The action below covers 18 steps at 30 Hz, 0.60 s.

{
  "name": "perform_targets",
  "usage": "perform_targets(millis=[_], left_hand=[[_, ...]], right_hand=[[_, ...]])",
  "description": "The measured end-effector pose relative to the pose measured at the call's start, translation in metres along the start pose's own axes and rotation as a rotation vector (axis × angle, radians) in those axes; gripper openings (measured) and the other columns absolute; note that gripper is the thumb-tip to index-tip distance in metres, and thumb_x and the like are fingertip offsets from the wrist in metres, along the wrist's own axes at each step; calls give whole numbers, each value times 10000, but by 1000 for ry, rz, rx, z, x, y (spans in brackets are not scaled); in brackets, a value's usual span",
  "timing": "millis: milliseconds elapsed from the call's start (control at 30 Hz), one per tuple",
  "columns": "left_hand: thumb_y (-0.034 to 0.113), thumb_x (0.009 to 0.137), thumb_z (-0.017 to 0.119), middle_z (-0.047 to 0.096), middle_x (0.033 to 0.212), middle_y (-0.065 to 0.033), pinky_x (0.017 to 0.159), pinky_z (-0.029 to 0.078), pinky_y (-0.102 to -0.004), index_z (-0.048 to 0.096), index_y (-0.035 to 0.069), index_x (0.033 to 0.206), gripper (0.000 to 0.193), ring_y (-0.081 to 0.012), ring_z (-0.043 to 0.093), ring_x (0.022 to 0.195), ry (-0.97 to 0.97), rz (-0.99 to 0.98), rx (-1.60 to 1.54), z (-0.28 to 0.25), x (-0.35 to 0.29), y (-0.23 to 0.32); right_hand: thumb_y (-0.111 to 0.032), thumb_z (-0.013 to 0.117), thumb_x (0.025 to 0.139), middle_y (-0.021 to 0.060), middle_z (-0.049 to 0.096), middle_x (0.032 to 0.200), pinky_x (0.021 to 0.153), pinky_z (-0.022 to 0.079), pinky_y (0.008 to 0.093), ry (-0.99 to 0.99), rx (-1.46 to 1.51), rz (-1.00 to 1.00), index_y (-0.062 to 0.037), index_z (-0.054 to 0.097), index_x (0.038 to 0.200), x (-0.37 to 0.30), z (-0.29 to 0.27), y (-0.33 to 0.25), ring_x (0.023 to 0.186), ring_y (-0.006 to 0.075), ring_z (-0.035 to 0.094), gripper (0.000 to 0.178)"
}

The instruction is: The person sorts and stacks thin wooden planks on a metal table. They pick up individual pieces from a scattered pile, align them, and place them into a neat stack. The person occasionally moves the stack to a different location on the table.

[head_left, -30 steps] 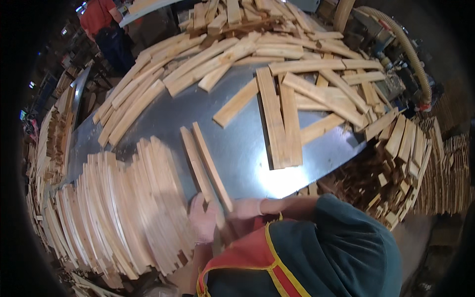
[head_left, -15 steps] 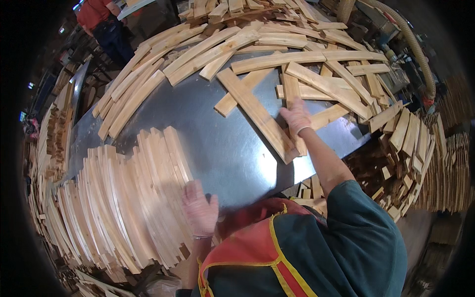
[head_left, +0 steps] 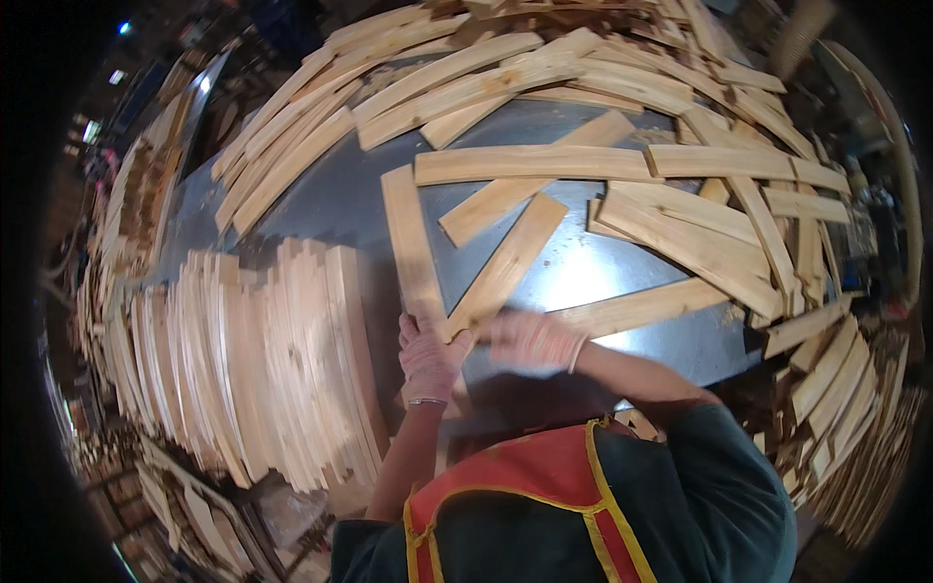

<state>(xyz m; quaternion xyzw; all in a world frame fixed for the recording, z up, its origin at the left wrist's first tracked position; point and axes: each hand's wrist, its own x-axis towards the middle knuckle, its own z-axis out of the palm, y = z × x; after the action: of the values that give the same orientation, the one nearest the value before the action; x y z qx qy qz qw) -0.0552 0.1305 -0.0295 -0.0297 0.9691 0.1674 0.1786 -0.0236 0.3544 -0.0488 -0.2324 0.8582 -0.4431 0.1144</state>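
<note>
My left hand (head_left: 429, 361), in a pale pink knit glove, grips the near end of a wooden slat (head_left: 410, 233) that stretches away from me over the metal tabletop (head_left: 364, 204). A second slat (head_left: 513, 260) slants up to the right, its near end meeting the first beside my left fingers. Just right of that meeting point is my right hand (head_left: 533, 340), also gloved; motion smears its fingers. Close left of the first slat stands a tight row of slats on edge (head_left: 321, 360). Another slat (head_left: 641, 307) lies beyond my right wrist.
Loose slats (head_left: 466, 92) are heaped across the far side of the table, and crossed slats (head_left: 690, 243) lie at the right. More wood is stacked off the right edge (head_left: 826, 389). A ribbed hose (head_left: 889, 126) hangs at the far right.
The slat by my right hand has come left with its near end now in my left hand. My left hand has left the row's edge; my right has moved left and nearer. The view has shifted.
</note>
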Motion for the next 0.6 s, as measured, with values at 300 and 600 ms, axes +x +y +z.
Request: perform_targets(millis=[300, 600], left_hand=[[357, 841, 804, 388, 1632, -230, 1131, 469, -520, 261, 186, 1694, 1026, -470, 506, 1392, -22, -127, -91, -18, 10, 2], [116, 861, 651, 593, 1490, -190, 1099, 507, -456, 593, 79, 1505, 648, -337, 594, 1361, 163, 9, -296, -50, -38, -98]], right_hand=[[-397, 792, 774, 176, 610, 1482, 1124, 488, 469, -19, -896, 659, -135, 480, 1550, 98, -233, 106, 1373, 370, 593, 875], [-460, 765, 788, 243, 759, 1134, 868, 604, 454, -598, -340, 721, -39, 574, 1429, 92, -184, 2, 993, 384, 749, 790]])
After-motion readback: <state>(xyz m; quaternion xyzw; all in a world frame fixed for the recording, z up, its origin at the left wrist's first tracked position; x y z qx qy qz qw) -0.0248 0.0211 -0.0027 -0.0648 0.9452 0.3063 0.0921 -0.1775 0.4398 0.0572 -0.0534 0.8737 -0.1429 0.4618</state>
